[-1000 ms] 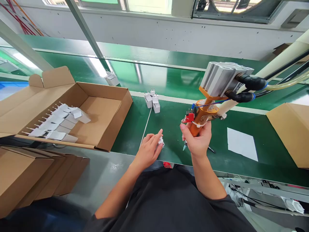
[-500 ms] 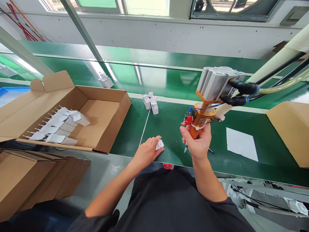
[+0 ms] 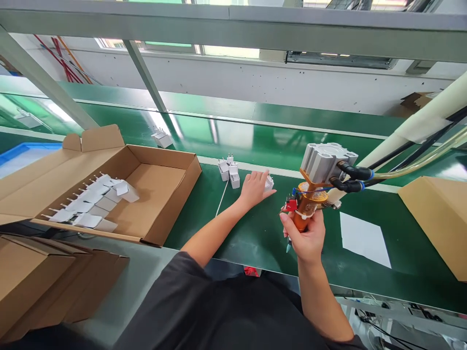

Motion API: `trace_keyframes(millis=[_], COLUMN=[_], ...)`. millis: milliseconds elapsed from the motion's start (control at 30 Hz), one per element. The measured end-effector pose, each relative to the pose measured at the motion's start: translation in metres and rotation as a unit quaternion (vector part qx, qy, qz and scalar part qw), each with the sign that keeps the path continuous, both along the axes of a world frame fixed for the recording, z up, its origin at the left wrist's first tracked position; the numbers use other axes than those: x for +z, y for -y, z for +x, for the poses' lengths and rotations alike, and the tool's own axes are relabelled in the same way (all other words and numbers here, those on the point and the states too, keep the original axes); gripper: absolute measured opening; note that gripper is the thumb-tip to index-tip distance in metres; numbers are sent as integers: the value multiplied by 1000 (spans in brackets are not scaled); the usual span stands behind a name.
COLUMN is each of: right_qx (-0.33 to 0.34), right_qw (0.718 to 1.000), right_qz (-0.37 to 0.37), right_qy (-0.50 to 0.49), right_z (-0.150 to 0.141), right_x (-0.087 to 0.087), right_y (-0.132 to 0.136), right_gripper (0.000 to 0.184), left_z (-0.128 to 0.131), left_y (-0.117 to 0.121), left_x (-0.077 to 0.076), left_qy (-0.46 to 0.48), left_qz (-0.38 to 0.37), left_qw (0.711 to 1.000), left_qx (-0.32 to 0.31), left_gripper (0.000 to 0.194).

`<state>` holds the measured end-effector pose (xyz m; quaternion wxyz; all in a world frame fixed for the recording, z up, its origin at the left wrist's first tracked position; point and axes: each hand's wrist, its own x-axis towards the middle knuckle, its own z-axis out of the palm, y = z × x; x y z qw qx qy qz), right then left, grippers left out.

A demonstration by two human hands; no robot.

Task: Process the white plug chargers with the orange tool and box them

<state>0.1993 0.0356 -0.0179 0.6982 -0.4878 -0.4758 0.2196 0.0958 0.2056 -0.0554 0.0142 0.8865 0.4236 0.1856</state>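
On the green bench, my left hand (image 3: 254, 188) reaches forward, its thumb and fingers around a small white plug adapter (image 3: 269, 183) that they partly hide. A small group of similar white plug adapters (image 3: 234, 176) stands just left of those fingers, pins up. My right hand (image 3: 306, 239) is wrapped round the orange handle of a pneumatic tool (image 3: 310, 194). This tool has a silver cylinder on top, a red switch at its side and a pale teal tip pointing down at the bench.
An open cardboard box (image 3: 160, 180) at left holds several white adapters (image 3: 97, 197) in a row. Another adapter (image 3: 161, 138) lies farther back. White paper (image 3: 365, 238) and a carton (image 3: 438, 218) are at right. Air hoses (image 3: 397, 165) run from the tool; a metal beam (image 3: 233, 29) crosses overhead.
My left hand has moved forward and right from the bench's near edge with an adapter, now beside the group. My right hand keeps its grip on the tool. The camera view has tilted.
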Motion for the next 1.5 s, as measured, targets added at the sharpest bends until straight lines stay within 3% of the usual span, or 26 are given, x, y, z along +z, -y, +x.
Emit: trace_keyframes(millis=[133,200,267,367,433,600,700,800,867,1000,1200,1367,1500], right_qx=[-4,0,6,11,12,20,25,23,32,78,100,92,82], right_qw=[1000,1000,1000,1000,1000,1000,1000,1000,999,996,994,995,996], right_qz=[-7,-2,2,12,16,8,7,2,11,38,48,32,18], right_qy=[3,3,3,6,8,-3,-5,1,-2,-11,-18,-16,-6], right_z=[1,0,-1,-2,-2,-4,-6,-8,-10,-16,-43,-73,-85], right_x=[-1,-1,0,1,2,3,5,7,10,17,23,32,36], right_y=[0,0,-1,-2,-1,2,2,1,0,0,-13,-26,-27], right_gripper=[33,33,33,33,33,32,33,33,32,31,36,49,49], left_z=[-40,-55,-64,-77,-90,-136,-150,-151,-148,-144,-136,-127,-125], left_y=[4,-2,-9,-11,1,76,122,148,154,148,144,162,168], left_x=[-4,-7,-9,-8,-6,-16,-32,-45,-48,-45,-32,-13,2], left_qy=[124,151,164,191,219,307,321,263,220,233,221,211,235], left_qz=[55,49,17,-38,-56,-107,-45,69,73,-12,-150,-239,-241], left_qw=[981,966,961,961,962,946,945,960,972,971,959,945,940], left_qx=[142,201,222,196,153,21,-30,-60,-39,51,92,68,49], left_gripper=[64,72,77,79,81,74,57,50,45,36,32,31,30])
